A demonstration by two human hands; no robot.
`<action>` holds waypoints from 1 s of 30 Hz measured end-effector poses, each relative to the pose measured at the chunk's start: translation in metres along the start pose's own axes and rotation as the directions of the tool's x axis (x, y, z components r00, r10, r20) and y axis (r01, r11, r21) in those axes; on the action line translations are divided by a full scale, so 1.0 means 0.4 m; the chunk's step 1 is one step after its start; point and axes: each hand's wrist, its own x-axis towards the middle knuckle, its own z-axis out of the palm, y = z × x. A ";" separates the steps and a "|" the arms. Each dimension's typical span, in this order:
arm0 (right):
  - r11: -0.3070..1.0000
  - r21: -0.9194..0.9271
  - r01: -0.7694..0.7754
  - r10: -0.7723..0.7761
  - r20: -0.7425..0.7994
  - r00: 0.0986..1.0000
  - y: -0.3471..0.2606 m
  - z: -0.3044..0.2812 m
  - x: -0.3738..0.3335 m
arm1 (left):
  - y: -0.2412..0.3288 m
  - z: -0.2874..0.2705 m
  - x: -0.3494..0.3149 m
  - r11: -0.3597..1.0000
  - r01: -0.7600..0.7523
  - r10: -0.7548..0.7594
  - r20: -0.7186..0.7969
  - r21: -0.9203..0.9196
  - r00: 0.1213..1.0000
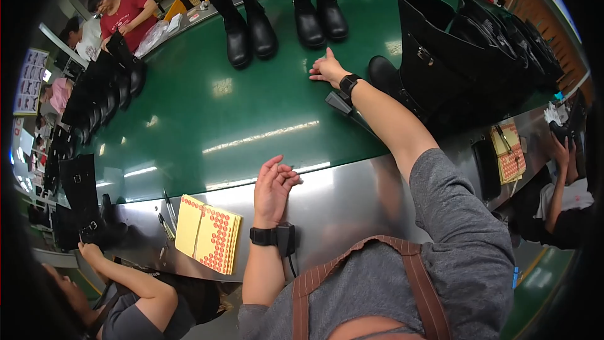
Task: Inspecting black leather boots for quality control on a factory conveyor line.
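My right hand [327, 69] reaches out over the green belt [189, 113], open, its fingers apart and holding nothing. Just beyond its fingertips stands a pair of tall black boots [313, 25], upright with toes toward me. Left of that pair is another pair of tall black boots [236, 28]. My left hand [275, 189] hovers palm up above the steel edge [333, 192] of the bench, fingers loosely curled and nothing in them. Close to the right forearm stand several black boots with wide shafts and a buckle [425, 55]; they overlap, so some are partly hidden.
A banded stack of yellow cards [207, 233] lies on the steel edge, pens [168, 217] beside it. Another card bundle [507, 151] is at right. More boots [104, 88] line the far left. A co-worker [138, 283] handles a boot [82, 195] at lower left; others work around the belt.
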 end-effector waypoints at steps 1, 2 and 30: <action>0.991 -0.135 0.009 -0.014 -0.035 0.999 0.004 0.017 0.026 | 0.001 0.002 0.000 1.000 -0.002 0.002 0.001 0.008 1.000; 0.984 -0.172 0.042 -0.051 -0.047 0.998 0.005 0.032 0.051 | 0.001 0.004 -0.002 1.000 0.002 -0.002 -0.004 0.001 1.000; 0.676 -0.671 0.304 -0.376 0.041 0.926 -0.010 0.046 0.135 | -0.004 0.019 -0.009 0.999 -0.005 0.009 -0.085 0.038 0.996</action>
